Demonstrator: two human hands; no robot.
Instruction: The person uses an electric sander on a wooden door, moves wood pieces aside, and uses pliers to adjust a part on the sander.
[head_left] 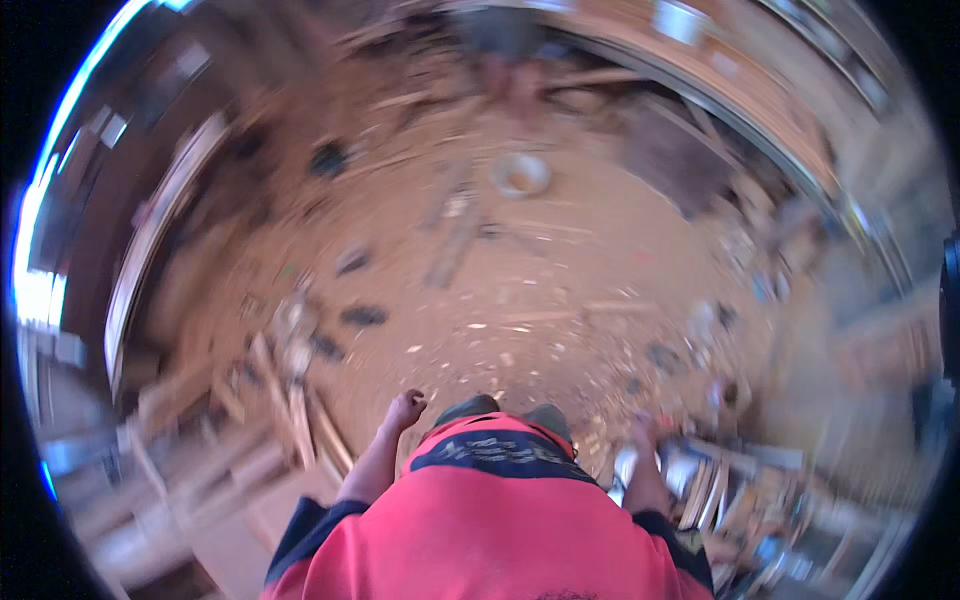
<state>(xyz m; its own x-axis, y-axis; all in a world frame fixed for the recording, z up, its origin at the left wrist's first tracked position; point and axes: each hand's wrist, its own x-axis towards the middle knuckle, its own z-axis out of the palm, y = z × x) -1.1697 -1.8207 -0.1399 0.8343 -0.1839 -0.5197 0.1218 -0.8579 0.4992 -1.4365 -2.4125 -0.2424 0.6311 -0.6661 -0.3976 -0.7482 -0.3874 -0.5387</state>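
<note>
Wood chips [507, 358] lie scattered over the near middle of the brown floor [400, 260], just ahead of the wearer's knees and between the two hands. I am looking straight down past a pinkish-red shirt [490, 540] with dark sleeves, and much of my view is smeared by blur. On the left, the left hand [405, 410] hangs above the floor with its fingers seemingly curled; from here I cannot tell whether that grip has anything in it. Long wooden strips [300, 420] slant beside it, toward the floor's near left corner, with more boards further out. The right hand [645, 430] is too blurred for me to read its grip at all. Near it, toward the floor's near right corner, I see a jumbled heap of scrap pieces [715, 490], some pale and narrow. Farther out, a pale round container [520, 175] sits toward the floor's far edge, a little right of centre. A dark flat panel [680, 150] lies toward the far right corner, and a small dark object [362, 315] rests left of the chips.
</note>
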